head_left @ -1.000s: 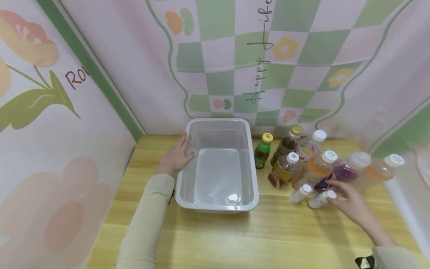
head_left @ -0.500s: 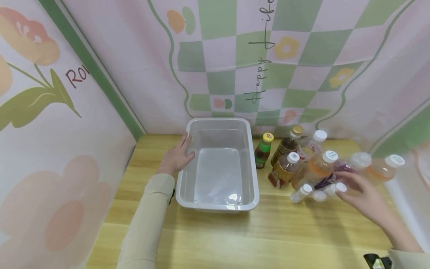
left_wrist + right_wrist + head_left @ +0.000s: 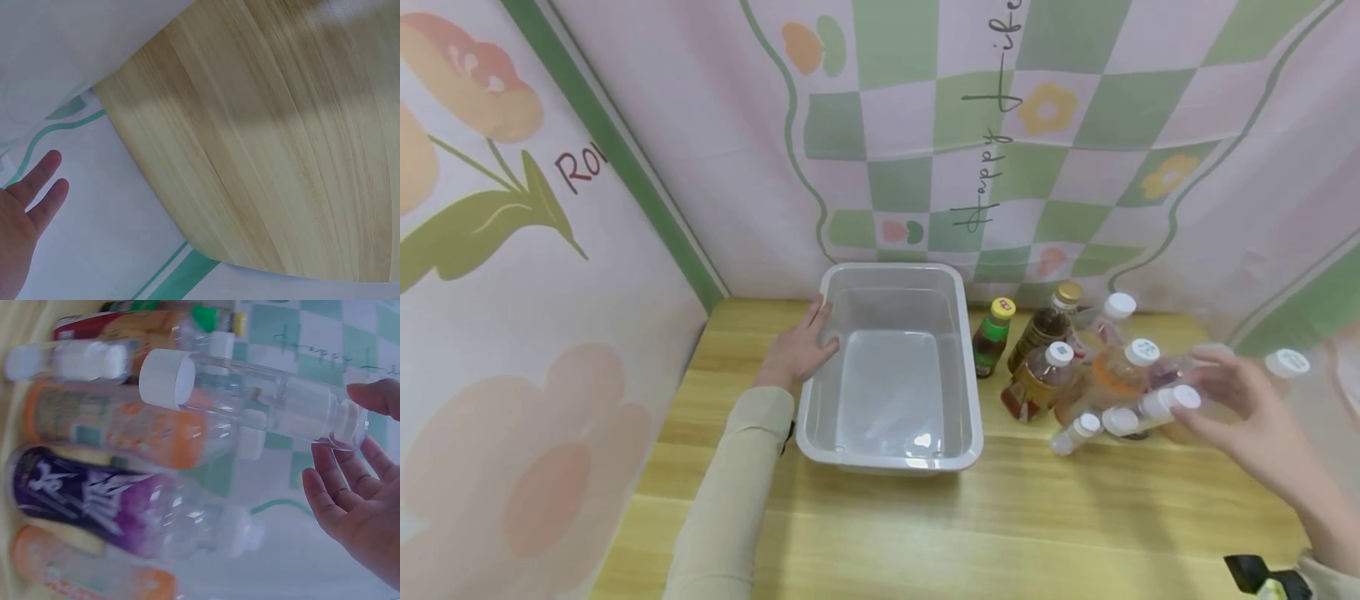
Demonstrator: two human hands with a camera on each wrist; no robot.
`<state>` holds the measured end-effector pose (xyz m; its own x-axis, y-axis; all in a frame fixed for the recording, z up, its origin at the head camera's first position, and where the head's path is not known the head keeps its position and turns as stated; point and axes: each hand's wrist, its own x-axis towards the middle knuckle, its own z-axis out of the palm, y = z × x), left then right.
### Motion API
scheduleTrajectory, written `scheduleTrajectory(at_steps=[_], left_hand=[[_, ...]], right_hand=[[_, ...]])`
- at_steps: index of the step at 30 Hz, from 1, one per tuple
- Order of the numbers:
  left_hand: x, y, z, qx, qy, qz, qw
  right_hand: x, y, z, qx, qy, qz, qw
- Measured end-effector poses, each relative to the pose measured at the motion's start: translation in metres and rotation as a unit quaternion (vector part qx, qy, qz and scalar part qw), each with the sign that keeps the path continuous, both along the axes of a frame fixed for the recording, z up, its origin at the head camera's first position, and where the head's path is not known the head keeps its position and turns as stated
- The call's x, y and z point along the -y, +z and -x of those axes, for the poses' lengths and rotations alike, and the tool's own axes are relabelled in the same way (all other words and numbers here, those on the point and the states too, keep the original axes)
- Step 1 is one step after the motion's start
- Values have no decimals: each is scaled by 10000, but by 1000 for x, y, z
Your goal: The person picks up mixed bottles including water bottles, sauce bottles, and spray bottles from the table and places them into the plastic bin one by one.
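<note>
The right hand hides the bottles at three o'clock, and its forearm runs off the frame's edge.

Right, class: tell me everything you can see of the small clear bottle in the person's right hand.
The small clear bottle is see-through plastic with a white cap and a white band round its body. It is held roughly level above the other bottles, cap toward the bin. The right hand pinches its bottom end with its fingertips; nothing else touches it.
</note>
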<state>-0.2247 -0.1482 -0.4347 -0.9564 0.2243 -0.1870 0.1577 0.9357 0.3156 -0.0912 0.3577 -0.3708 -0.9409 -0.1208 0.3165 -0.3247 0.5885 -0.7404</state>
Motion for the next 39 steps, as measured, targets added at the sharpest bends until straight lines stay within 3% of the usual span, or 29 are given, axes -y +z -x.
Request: scheduleTrajectory(at_steps=[5, 11, 20, 25, 32, 39], left_hand=[[0, -1, 1, 3, 25, -26, 10000], [0, -1, 2, 41, 15, 0, 10000], [1, -1, 1, 5, 13, -105, 9999], [1, -1, 1, -22, -21, -91, 10000], [1, 0, 0, -11, 0, -173, 9998], [1, 1, -2, -44, 18, -178, 9998]], right_hand=[[14, 19, 3, 204, -233, -91, 9995], [43, 39, 13, 387, -435, 299, 9979], [104, 62, 40, 389, -146, 600, 9973], [142, 67, 59, 371, 52, 928, 9950], [184, 72, 88, 1050, 165, 896, 9903], [225, 62, 121, 1494, 505, 1334, 9784]])
